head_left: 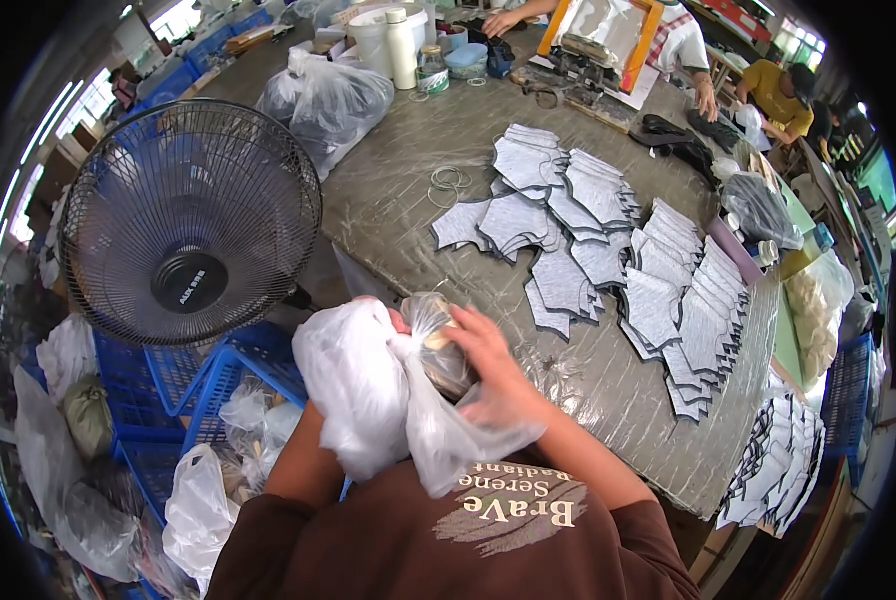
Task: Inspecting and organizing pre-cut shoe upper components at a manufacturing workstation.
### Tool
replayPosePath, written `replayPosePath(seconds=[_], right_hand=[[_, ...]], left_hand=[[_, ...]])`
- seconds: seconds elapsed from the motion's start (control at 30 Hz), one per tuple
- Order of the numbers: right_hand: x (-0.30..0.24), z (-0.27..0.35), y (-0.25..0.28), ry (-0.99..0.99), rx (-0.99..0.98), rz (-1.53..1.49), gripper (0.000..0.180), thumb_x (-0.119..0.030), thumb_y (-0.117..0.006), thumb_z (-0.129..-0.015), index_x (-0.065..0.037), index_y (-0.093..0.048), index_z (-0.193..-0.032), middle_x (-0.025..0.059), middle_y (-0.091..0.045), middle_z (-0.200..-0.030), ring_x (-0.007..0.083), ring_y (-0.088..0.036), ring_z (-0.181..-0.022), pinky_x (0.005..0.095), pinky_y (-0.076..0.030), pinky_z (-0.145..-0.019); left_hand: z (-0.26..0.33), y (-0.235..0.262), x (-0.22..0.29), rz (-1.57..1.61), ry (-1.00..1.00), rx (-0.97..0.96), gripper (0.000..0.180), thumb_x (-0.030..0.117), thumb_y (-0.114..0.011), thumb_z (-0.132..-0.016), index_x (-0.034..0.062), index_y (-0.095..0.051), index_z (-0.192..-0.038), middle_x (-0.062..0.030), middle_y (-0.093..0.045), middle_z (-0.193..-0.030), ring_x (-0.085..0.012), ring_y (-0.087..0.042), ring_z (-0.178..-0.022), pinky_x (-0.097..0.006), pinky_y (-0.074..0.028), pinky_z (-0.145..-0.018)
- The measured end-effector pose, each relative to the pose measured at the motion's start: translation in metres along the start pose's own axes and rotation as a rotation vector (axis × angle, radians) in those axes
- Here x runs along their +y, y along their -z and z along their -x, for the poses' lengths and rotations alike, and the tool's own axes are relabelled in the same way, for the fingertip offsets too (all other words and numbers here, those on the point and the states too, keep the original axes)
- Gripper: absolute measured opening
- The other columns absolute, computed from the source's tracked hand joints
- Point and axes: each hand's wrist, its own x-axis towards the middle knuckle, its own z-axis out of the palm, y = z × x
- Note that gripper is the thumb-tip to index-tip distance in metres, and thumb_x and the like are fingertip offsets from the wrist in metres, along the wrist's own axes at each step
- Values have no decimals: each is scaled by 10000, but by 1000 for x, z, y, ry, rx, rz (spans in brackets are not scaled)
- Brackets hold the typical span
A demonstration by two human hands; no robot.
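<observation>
In front of my chest is a bunched whitish plastic bag (353, 385) with a loose end trailing to the right. Against it sits a clear plastic bag (433, 320) with brownish contents that I cannot make out. My left hand (399, 321) grips the bags from the left; the plastic hides most of it, and only bits of the fingers show. Bent over the right side of the clear bag, my right hand (486, 352) holds the plastic, its lower part slightly blurred.
Stacks of grey, dark-edged cut pieces (568, 215) cover part of the table (398, 225). A black fan (190, 225) stands left, above blue crates (148, 390). A tied bag (328, 105) and white bottle (400, 50) are at the back. Other people (780, 95) work at far right.
</observation>
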Motion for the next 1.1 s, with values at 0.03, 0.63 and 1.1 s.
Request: replayPosePath(seconds=[0.03, 0.63, 1.1], right_hand=[[-8, -7, 0, 30, -39, 180, 708, -285, -769, -603, -63, -478, -1209, 169, -395, -1350, 374, -295, -1312, 491, -191, -1088], [0, 19, 52, 10, -128, 98, 142, -86, -602, -598, -41, -587, -732, 71, -553, -739, 261, -509, -766, 372, -390, -689], [-18, 134, 142, -409, 831, -690, 442, -62, -613, -558, 56, -594, -984, 104, -634, -932, 183, -586, -845, 283, -432, -795]], left_hand=[[4, -31, 4, -204, -77, -13, 129, 127, -566, -841, 30, -546, -924, -79, -557, -892, -163, -539, -839, -263, -457, -742], [24, -71, 81, -1061, 158, -268, 201, 115, -650, -816, -17, -636, -967, -43, -665, -885, -96, -589, -789, -264, -473, -721], [-181, -79, 168, -458, -502, 242, 193, 120, -528, -905, -3, -570, -1047, -14, -543, -744, -103, -520, -634, -242, -449, -582]])
